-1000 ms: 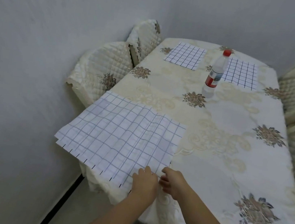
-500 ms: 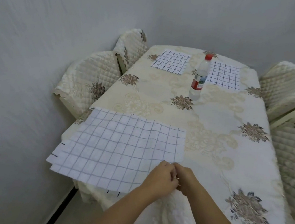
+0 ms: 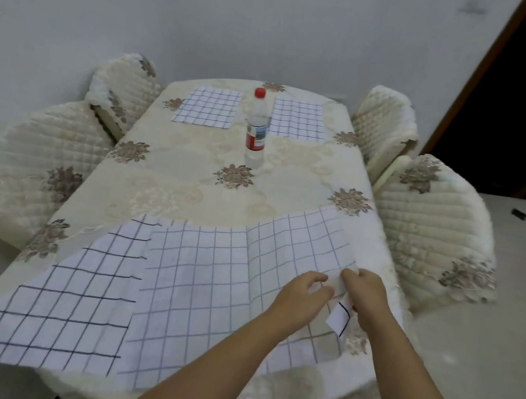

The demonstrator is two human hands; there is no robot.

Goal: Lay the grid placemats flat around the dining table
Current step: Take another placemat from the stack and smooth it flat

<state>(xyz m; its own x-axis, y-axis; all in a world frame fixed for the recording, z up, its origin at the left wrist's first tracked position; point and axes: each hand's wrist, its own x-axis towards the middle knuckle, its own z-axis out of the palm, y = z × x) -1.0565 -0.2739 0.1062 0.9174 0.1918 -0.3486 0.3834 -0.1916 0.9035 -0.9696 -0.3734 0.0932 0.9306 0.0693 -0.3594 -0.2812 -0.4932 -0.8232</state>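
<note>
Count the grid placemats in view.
4: far-left placemat, far-right placemat, near-left placemat, and near-right placemat overlapping it, pinched by left hand and right hand. More may hide underneath.

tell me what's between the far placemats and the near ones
In the head view, only a red-capped water bottle stands on that stretch of floral tablecloth, closer to the far placemats than the near placemats.

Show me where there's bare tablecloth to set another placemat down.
Bare tablecloth spans the middle, bordered by the bottle, far left placemat and far right placemat beyond, and the top placemat overlapping the dark-lined placemat nearer. The near end is crowded: left hand and right hand pinch the top placemat's right corner.
</note>
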